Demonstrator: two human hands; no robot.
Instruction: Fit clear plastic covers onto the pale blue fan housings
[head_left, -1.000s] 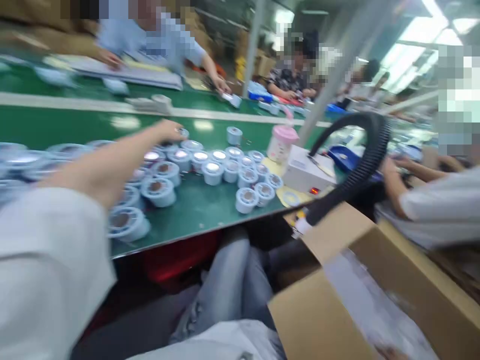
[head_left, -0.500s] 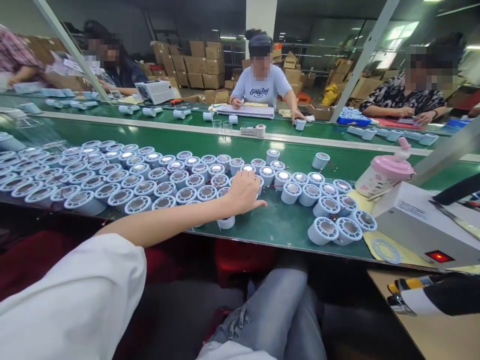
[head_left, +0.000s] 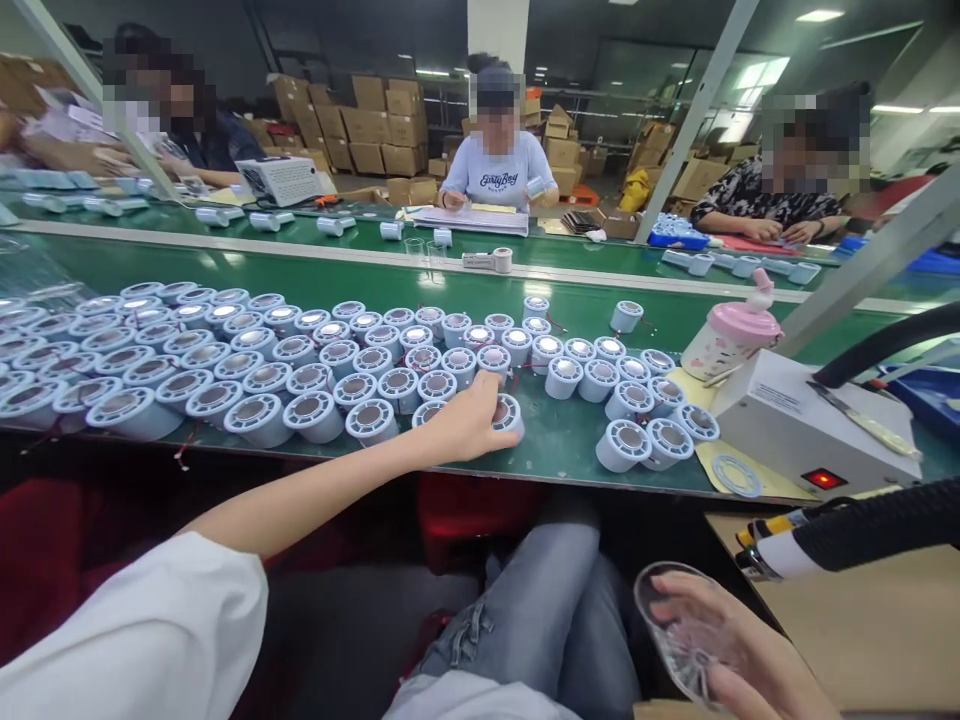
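Note:
My left hand (head_left: 466, 420) reaches over the bench with thumb and fingers around a light-blue round housing (head_left: 509, 414) that has a slotted rim and a metallic disc on top. The wrist hides part of its neighbours. Many like it, such as one light-blue housing (head_left: 375, 422), stand close together to the left, some with thin red and black wires. A smaller group of housings (head_left: 628, 445) stands to the right. Low on the right, below the bench edge, my right hand (head_left: 739, 640) holds a clear plastic cup-like piece (head_left: 679, 645) with radial ribs at its bottom.
A grey box (head_left: 802, 425) with a lit red switch stands at right, with a pink-lidded cup (head_left: 731, 335) behind it. A black hose (head_left: 877, 535) juts over cardboard (head_left: 862, 630). Across the green bench (head_left: 555, 455), co-workers sit beyond a white rail.
My left hand has drawn back toward the bench's near edge and now grips a housing there. My right hand has come into view with the clear piece. The view has shifted somewhat.

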